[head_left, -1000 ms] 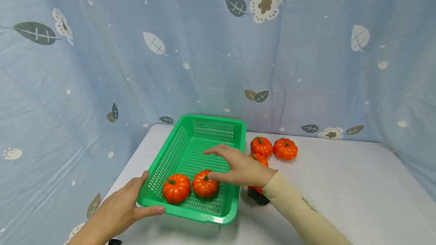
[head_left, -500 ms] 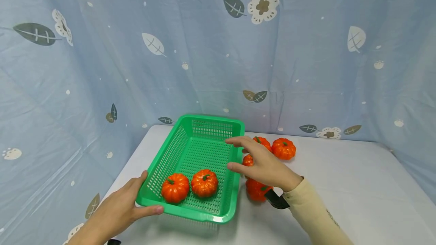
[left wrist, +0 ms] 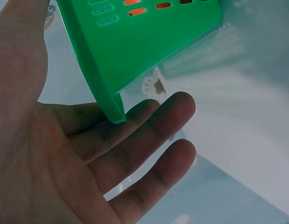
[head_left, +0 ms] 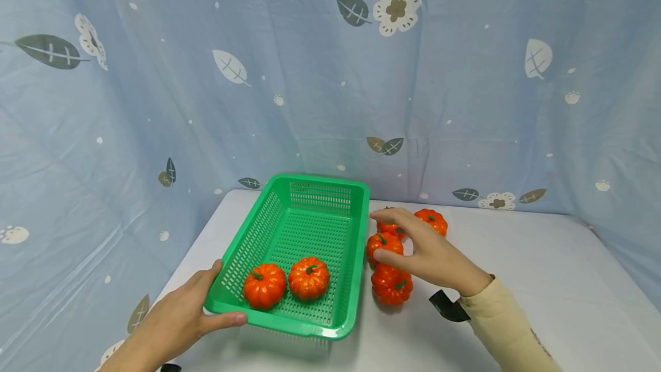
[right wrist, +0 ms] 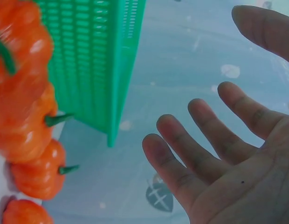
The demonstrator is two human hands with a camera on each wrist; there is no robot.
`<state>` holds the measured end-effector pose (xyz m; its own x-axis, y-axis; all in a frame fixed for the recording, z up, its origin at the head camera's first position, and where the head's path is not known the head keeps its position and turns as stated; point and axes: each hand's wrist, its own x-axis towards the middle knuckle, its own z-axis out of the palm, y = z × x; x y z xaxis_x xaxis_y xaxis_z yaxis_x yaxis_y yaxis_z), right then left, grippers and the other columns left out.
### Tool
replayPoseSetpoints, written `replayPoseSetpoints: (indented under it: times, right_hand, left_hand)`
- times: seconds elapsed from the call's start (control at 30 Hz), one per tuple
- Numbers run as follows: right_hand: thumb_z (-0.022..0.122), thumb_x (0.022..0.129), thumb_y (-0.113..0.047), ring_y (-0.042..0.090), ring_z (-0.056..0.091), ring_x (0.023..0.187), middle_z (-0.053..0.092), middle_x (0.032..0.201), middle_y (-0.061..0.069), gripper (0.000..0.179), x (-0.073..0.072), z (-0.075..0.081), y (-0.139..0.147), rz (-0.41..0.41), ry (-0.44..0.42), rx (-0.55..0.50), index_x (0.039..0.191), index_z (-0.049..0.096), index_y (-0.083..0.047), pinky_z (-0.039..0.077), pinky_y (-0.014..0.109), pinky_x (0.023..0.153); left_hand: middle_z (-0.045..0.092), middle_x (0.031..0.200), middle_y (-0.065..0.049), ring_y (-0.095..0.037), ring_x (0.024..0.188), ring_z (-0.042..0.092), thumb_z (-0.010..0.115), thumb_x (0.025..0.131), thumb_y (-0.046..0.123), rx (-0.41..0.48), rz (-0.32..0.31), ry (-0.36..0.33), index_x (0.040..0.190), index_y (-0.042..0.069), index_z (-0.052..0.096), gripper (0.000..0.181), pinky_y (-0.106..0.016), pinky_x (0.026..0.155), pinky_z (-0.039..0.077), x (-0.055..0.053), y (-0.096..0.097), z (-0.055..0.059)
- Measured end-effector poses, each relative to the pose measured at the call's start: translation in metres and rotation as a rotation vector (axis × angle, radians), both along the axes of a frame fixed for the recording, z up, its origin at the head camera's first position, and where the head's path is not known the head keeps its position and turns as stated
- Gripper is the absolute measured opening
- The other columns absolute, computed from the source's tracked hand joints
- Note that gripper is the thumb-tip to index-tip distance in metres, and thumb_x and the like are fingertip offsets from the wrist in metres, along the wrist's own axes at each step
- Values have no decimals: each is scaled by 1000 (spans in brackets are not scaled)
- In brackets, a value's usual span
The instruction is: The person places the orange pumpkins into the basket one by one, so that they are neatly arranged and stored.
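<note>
A green plastic basket (head_left: 356, 257) holds two small orange pumpkins, the left one (head_left: 264, 286) and the right one (head_left: 308, 278), at its near end. My left hand (head_left: 178, 312) rests at the basket's near-left corner, thumb by the front rim. In the left wrist view its fingers (left wrist: 135, 149) extend loosely below the rim. Past the basket's right side, my right hand (head_left: 420, 248) hovers with fingers spread over a pumpkin (head_left: 384, 247) and holds nothing. Another pumpkin (head_left: 392, 285) lies just nearer. Behind the hand, a pumpkin (head_left: 389, 227) is partly hidden.
The far-right pumpkin (head_left: 432, 221) lies behind my right hand. A white-covered table (head_left: 542, 280) stretches out to the right. A blue patterned curtain (head_left: 310, 73) hangs behind and along the left side. A black strap (head_left: 449, 306) shows by the right sleeve.
My right hand has moved right, from above the pumpkin in the basket to the pumpkins outside it. The left hand stays at the basket corner.
</note>
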<state>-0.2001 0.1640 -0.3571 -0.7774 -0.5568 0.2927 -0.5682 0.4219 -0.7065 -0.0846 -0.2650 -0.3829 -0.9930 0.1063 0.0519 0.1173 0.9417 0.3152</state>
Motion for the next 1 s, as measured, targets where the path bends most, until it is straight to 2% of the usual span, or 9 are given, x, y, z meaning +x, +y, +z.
replayPoseSetpoints:
  times: [0.2,0.3,0.53,0.77,1.0]
  right_hand:
    - [77,89,-47,8,53,119,54,136,-19,60,0,-13,14,-11,34,51,141,53,-30,48,45,101]
    - [79,87,-48,11,53,122,53,138,-18,65,2,-20,19,-16,41,78,142,52,-28,48,47,100]
    - [86,80,-46,21,52,130,49,145,-12,74,12,-38,27,-27,29,128,144,50,-32,50,47,100]
    - [93,73,-32,20,47,135,45,148,-6,79,19,-57,36,-56,16,164,142,55,-26,51,41,100]
    - [94,72,-20,20,48,131,44,147,-1,83,19,-75,38,-16,7,161,143,53,-33,51,51,99]
  left_hand:
    - [55,140,-23,-40,119,60,68,74,79,-5,-4,-19,152,-5,36,119,-59,91,51,0,-1,-1]
    - [55,140,-23,-40,119,60,68,73,79,-7,-3,-19,152,-5,37,119,-58,91,51,-1,-1,-1]
    - [55,140,-22,-39,118,60,68,74,79,-4,-3,-18,152,-5,37,119,-58,90,51,-1,-1,-1]
    - [56,139,-22,-39,117,61,67,73,81,-4,3,-9,152,-4,37,120,-58,90,52,-1,-1,-2]
    - [56,138,-23,-40,117,61,67,73,81,-6,4,-4,151,-5,38,120,-59,90,52,0,0,-1]
